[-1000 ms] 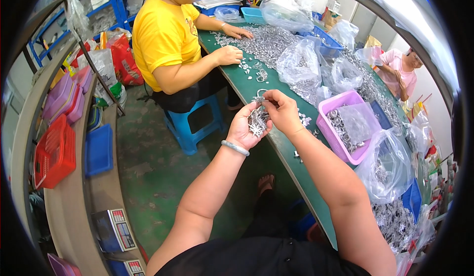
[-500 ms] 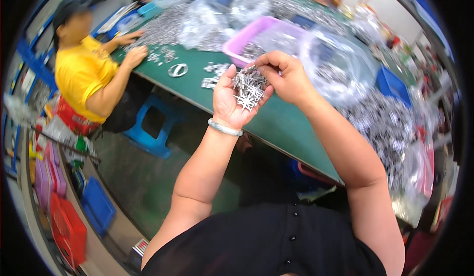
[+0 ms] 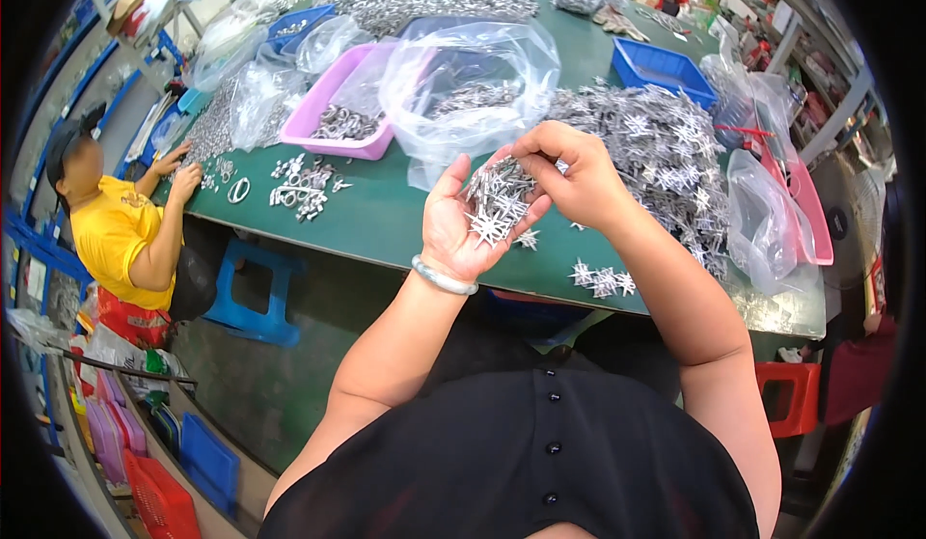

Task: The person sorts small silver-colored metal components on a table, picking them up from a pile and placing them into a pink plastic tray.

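Observation:
My left hand (image 3: 449, 235) is palm up, fingers curled round a handful of silvery star-shaped metal pieces (image 3: 494, 219). Thumb and fingertips of my right hand (image 3: 582, 180) are pinched together at the right side of that handful; whatever sits between them is hidden. Both hands are above the near part of a green table (image 3: 381, 213). To the right lies a large heap of similar spiky stars (image 3: 651, 143), and a small cluster of stars (image 3: 603, 280) rests by the front edge. Just beyond my hands is a clear plastic bag (image 3: 463, 66) with metal pieces inside.
A purple tub (image 3: 371, 148) of metal parts stands left of the bag, with loose small parts (image 3: 301, 190) before it. A blue tray (image 3: 666, 68) is behind the heap. At left, a person in yellow (image 3: 121, 245) handles parts beside a blue stool (image 3: 256, 319).
My view has swung right, bringing the whole star heap and the front cluster into sight. My left hand still cups the stars, and my right fingers remain pinched beside them.

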The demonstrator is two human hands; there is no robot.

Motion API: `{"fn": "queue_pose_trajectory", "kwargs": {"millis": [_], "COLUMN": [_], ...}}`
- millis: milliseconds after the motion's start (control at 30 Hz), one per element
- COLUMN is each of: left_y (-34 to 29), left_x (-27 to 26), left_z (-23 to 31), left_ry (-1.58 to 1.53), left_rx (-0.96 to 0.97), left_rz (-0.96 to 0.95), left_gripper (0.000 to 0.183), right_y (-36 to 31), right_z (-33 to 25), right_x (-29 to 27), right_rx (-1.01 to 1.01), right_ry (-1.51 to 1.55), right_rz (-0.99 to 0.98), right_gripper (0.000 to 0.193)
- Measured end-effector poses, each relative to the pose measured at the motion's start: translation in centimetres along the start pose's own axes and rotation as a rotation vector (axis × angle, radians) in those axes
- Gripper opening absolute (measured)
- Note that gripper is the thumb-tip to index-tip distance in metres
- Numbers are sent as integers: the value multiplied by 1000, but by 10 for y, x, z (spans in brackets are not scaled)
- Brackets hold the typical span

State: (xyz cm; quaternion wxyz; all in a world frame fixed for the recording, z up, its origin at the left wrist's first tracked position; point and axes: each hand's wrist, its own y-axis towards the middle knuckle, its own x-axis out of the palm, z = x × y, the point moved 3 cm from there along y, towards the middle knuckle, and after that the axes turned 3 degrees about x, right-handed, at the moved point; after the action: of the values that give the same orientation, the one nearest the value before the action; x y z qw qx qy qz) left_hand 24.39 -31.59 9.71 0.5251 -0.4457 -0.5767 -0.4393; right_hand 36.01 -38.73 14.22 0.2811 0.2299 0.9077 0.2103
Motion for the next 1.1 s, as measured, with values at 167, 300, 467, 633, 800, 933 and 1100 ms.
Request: {"fn": "queue_pose_trajectory", "kwargs": {"millis": [167, 300, 467, 633, 800, 933, 1100], "left_y": [30, 48, 61, 66, 75, 83, 129], "left_x": [1, 1, -4, -5, -7, -4, 9], "left_z": [-40, -61, -75, -81, -93, -106, -179], "left_ry": [59, 133, 206, 265, 211, 206, 328], "left_rx": [-70, -119, -147, -148, -241, -288, -465], "left_rz": [35, 75, 122, 169, 123, 110, 133], "left_gripper": [51, 52, 51, 51, 46, 40, 36], "right_y": [-24, -41, -54, -60, -73, -98, -169], "right_z": [10, 19, 27, 26, 28, 3, -20], "right_x": [-48, -73, -89, -98, -112, -141, -252], "right_rx": [20, 40, 68, 23, -77, -137, 111], "right_ry": [35, 58, 43, -5, -120, -312, -1258], "right_rz": [64, 130, 168, 111, 217, 231, 562], "right_gripper": [14, 15, 17, 10, 16, 25, 37]}}
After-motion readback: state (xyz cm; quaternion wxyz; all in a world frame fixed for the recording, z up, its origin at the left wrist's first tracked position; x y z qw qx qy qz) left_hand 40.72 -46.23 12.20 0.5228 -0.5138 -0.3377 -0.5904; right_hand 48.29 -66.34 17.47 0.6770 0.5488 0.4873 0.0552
